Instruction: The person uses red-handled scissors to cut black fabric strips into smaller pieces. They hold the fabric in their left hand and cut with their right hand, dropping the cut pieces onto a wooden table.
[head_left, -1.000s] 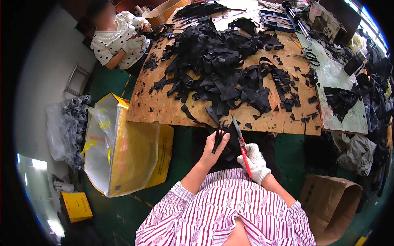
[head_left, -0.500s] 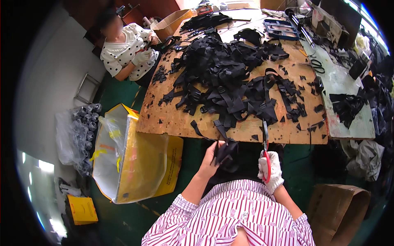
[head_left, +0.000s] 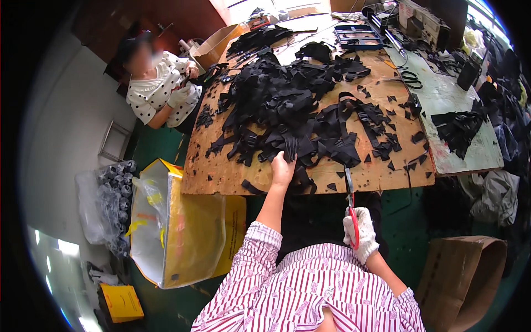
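My bare left hand (head_left: 282, 170) reaches out over the near edge of the wooden table (head_left: 381, 174). Its fingers are closed on a bunch of black webbing straps (head_left: 290, 148), at the front of a big tangled heap of black straps (head_left: 271, 94). My right hand (head_left: 360, 235), in a white knitted glove, grips scissors (head_left: 354, 218) with red handles in front of the table. Their blades point away from me, tips over the table edge. Small black triangular offcuts (head_left: 391, 165) lie scattered on the table around the heap.
A co-worker (head_left: 160, 88) in a dotted top sits at the table's left side. A yellow lined box (head_left: 182, 232) stands on the floor at left, a cardboard box (head_left: 459, 282) at right. Black-handled scissors (head_left: 411, 81) and a blue tray (head_left: 358, 37) lie farther back.
My left hand has moved forward with the black straps, from in front of the table to the heap. The right hand and scissors have hardly moved. The view has shifted slightly.
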`<control>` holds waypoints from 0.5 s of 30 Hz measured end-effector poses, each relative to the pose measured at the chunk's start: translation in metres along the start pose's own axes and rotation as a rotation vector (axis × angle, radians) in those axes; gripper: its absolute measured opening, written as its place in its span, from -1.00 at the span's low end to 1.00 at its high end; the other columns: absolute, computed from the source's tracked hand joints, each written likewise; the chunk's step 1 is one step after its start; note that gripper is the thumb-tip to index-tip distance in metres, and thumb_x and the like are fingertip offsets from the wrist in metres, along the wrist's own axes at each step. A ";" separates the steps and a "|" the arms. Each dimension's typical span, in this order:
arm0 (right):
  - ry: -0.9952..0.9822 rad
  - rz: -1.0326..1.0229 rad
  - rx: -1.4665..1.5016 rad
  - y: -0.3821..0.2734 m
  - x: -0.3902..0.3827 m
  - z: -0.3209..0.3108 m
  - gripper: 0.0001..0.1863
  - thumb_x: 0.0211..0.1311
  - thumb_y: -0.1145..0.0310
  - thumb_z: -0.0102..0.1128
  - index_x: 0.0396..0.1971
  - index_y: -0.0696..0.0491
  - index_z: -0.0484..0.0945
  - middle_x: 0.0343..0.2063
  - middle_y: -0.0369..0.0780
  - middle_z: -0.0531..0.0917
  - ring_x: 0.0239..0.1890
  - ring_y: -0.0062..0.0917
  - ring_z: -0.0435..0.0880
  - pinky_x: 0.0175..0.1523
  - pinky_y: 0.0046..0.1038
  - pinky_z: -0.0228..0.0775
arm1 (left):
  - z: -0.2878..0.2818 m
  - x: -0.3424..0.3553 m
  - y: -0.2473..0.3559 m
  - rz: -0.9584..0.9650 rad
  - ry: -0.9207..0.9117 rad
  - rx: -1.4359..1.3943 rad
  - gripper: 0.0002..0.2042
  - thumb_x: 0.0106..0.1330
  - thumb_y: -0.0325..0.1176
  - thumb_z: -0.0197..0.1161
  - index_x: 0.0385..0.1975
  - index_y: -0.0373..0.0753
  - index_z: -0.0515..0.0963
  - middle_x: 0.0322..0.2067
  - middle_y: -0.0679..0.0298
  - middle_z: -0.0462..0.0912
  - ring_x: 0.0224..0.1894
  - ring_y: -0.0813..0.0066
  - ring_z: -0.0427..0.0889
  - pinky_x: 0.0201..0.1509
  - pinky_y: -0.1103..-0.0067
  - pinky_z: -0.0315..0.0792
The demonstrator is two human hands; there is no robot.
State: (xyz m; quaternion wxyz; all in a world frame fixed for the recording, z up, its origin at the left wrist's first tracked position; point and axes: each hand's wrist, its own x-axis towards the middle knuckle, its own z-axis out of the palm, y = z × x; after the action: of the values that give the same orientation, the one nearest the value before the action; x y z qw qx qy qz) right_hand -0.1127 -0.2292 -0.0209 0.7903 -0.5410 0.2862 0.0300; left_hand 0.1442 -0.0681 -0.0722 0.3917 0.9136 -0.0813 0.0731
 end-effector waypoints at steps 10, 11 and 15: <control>0.013 0.008 -0.026 0.002 -0.002 -0.002 -0.67 0.10 0.39 0.20 -0.23 0.09 0.24 -0.62 -0.35 0.38 -0.78 -0.73 0.30 -0.70 -0.67 0.24 | -0.027 -0.015 0.001 -0.019 0.029 -0.615 -0.89 0.17 -0.50 0.24 -0.34 -0.30 0.49 -0.42 0.32 0.58 -0.27 0.60 0.55 -0.16 0.63 0.43; -0.003 0.004 -0.024 0.000 -0.003 -0.001 -0.66 0.10 0.39 0.21 -0.23 0.08 0.24 -0.61 -0.35 0.38 -0.78 -0.73 0.30 -0.70 -0.67 0.24 | -0.035 -0.019 -0.005 -0.063 0.045 -0.842 -0.90 0.23 -0.49 0.19 -0.28 -0.26 0.47 -0.40 0.33 0.56 -0.25 0.61 0.54 -0.14 0.65 0.43; -0.003 -0.086 -0.009 -0.006 -0.001 -0.002 -0.61 0.03 0.47 0.29 -0.23 0.06 0.24 -0.58 -0.35 0.38 -0.74 -0.74 0.33 -0.69 -0.67 0.24 | -0.082 -0.041 0.040 -0.053 0.047 -0.911 -0.86 0.33 -0.40 0.11 -0.17 -0.21 0.42 -0.34 0.29 0.58 -0.23 0.61 0.55 -0.19 0.66 0.45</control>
State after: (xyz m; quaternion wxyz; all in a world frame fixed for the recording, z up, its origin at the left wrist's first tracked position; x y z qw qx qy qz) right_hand -0.1124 -0.2332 -0.0158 0.7888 -0.5562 0.2615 -0.0018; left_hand 0.0908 -0.0320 0.0033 0.7569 0.6482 -0.0728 0.0406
